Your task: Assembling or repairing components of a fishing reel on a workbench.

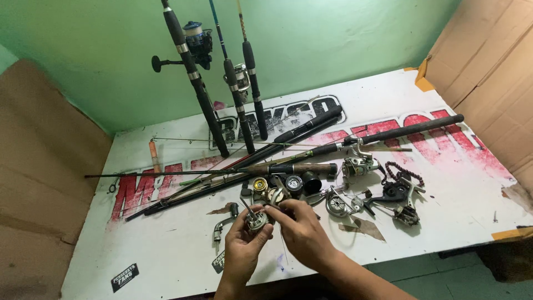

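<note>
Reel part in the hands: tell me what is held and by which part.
The left hand cups a small round metal reel part by its rim; the right hand has its fingers at the top. The exact grip cannot be told.

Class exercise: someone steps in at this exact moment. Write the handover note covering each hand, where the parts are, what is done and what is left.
Left hand grips a small metal reel part over the table's front edge. Right hand pinches at its top. Done: reel stripped, loose reel pieces spread just behind the hands, another reel beside them. Rods lie across the table; three stand against the wall. Left: the held part is still being worked; pieces remain loose.
</note>
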